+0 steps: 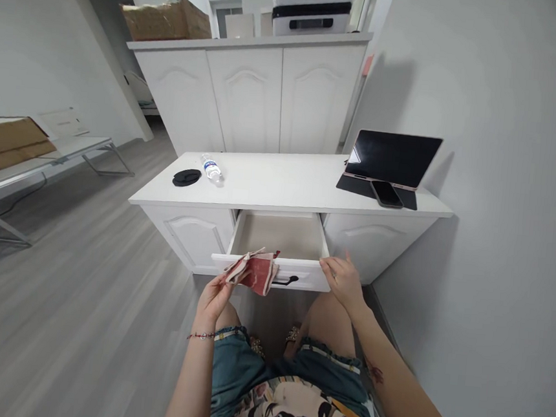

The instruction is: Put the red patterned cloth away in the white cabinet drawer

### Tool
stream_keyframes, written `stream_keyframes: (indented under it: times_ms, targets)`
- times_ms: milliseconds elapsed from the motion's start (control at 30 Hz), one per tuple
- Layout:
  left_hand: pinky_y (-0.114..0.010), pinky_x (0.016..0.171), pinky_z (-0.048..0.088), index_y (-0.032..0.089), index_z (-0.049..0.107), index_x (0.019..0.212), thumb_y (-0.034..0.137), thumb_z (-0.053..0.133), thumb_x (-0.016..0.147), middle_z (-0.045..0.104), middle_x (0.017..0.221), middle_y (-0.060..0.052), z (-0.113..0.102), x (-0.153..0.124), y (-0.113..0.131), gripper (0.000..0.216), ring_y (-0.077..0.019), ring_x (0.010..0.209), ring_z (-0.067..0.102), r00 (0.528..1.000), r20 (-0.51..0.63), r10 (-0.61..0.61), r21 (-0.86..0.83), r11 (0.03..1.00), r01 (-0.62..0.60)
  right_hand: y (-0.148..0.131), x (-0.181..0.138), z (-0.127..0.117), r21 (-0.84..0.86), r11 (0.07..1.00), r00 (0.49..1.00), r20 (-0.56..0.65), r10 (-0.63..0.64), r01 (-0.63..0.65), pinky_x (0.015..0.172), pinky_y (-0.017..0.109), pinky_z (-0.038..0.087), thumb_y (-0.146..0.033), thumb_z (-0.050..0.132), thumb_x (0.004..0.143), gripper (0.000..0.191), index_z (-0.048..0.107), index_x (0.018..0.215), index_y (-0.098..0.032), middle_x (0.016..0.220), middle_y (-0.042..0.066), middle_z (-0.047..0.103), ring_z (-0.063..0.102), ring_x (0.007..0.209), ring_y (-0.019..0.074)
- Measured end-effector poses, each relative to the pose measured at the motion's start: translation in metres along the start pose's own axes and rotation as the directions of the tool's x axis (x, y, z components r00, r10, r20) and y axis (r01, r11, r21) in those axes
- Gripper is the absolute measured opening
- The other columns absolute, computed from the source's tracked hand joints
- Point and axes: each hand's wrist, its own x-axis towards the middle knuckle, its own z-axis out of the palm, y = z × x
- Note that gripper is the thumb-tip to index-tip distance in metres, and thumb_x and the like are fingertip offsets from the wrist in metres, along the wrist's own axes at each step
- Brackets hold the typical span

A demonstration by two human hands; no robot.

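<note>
Now the left hand pinches a folded red cloth over the open drawer; the right hand, fingers apart, rests on its front edge. Probably the cloth must be lowered inside.

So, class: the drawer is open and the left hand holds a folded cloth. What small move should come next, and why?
Probably lower the cloth into the drawer. The left hand holds it just above the drawer's front edge, the drawer is pulled out and looks bare inside, and the right hand rests at its front right corner, steadying it.
</note>
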Motion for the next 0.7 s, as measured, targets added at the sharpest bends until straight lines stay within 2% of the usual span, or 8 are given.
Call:
stream_keyframes:
  times_ms: [133,200,367,500,600,700]
  targets:
    - [-0.021,0.092,0.047,0.01,-0.01,0.146,0.008,0.022,0.089,0.007,0.153,-0.018,-0.017,-0.013,0.015,0.066,-0.0217,0.138,0.017,0.997,0.01,0.075,-0.026,0.997,-0.075,-0.011,-0.01,0.013,-0.029,1.0,0.992,-0.126,-0.007,0.004,0.109,0.051,0.024,-0.033,0.043,0.094,0.025,0.064,0.096,-0.019,0.097,0.006,0.07,0.062,0.099,0.0218]
    - [-0.023,0.093,0.047,0.012,-0.011,0.146,0.006,0.023,0.088,0.005,0.153,-0.018,-0.027,-0.018,0.022,0.068,-0.0233,0.137,0.017,0.993,0.007,0.116,-0.03,0.993,-0.116,-0.022,-0.017,0.02,-0.023,0.999,0.988,-0.15,-0.038,0.035,0.109,0.051,0.025,-0.029,0.044,0.093,0.022,0.063,0.102,-0.02,0.107,0.006,0.068,0.058,0.107,0.022]
    - [-0.022,0.091,0.048,0.015,-0.013,0.146,0.004,0.026,0.086,0.006,0.151,-0.018,-0.055,-0.026,0.037,0.072,-0.0243,0.135,0.02,0.98,0.017,0.2,-0.046,0.979,-0.2,-0.055,-0.036,0.046,0.062,0.988,0.985,-0.107,-0.132,0.139,0.105,0.045,0.034,-0.021,0.047,0.091,0.021,0.063,0.104,-0.021,0.107,0.006,0.068,0.057,0.107,0.0196]
    - [-0.022,0.093,0.046,0.014,-0.013,0.146,0.004,0.026,0.085,0.017,0.15,-0.018,-0.073,-0.031,0.046,0.073,-0.0213,0.133,0.029,0.954,-0.002,0.301,-0.072,0.951,-0.301,-0.069,-0.044,0.075,0.122,0.979,0.986,-0.011,-0.166,0.166,0.096,0.042,0.042,-0.021,0.047,0.091,0.023,0.064,0.106,-0.022,0.107,0.005,0.068,0.058,0.104,0.0198]
    - [-0.023,0.092,0.047,0.017,0.0,0.148,0.002,0.028,0.084,0.036,0.145,-0.015,-0.08,-0.039,0.048,0.071,-0.019,0.126,0.043,0.91,-0.065,0.41,-0.027,0.911,-0.412,-0.072,-0.047,0.091,0.153,0.978,0.986,0.061,-0.155,0.145,0.095,0.043,0.043,-0.023,0.045,0.092,0.025,0.063,0.11,-0.023,0.108,0.005,0.067,0.059,0.103,0.0206]
    - [-0.02,0.085,0.051,0.022,0.033,0.143,-0.003,0.032,0.079,0.063,0.123,-0.008,-0.078,-0.05,0.043,0.068,-0.0159,0.108,0.061,0.811,-0.256,0.526,0.089,0.848,-0.522,-0.07,-0.048,0.099,0.172,0.98,0.987,0.109,-0.121,0.101,0.094,0.045,0.044,-0.023,0.044,0.092,0.027,0.062,0.112,-0.025,0.108,0.005,0.067,0.06,0.102,0.0221]
